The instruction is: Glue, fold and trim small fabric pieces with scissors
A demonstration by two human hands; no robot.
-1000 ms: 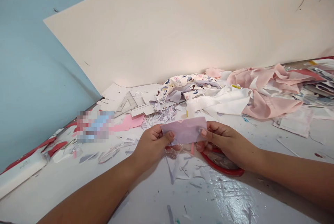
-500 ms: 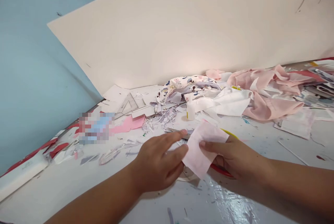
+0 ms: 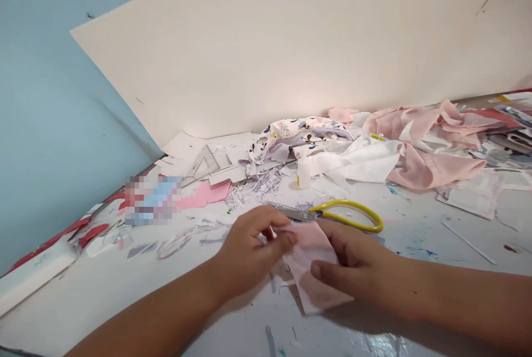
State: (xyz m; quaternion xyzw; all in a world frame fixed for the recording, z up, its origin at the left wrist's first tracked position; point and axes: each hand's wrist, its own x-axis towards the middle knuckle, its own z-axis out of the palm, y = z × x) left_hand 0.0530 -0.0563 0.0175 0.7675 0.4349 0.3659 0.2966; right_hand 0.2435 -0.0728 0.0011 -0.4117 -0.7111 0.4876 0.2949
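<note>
Between both hands is a small pale pink piece [image 3: 305,249], fabric or paper, I cannot tell which. My left hand [image 3: 253,254] pinches its upper left corner between thumb and fingers. My right hand [image 3: 353,263] grips the right side, thumb on top and fingers behind. Just beyond the hands lie scissors [image 3: 351,210] with yellow handles, their blades pointing left on the white table. A small bottle with a yellow label [image 3: 303,173] stands farther back.
Floral cloth [image 3: 299,132], white cloth [image 3: 361,160] and pink cloth [image 3: 436,171] are heaped along the white board [image 3: 291,46]. Paper shreds [image 3: 260,185], a triangle ruler [image 3: 203,163] and pink paper [image 3: 208,193] lie at the left. A thin white stick [image 3: 469,242] rests at the right.
The pink piece has moved lower and nearer. My left hand has closed on its corner. The yellow-handled scissors, mostly covered before, now show on the table.
</note>
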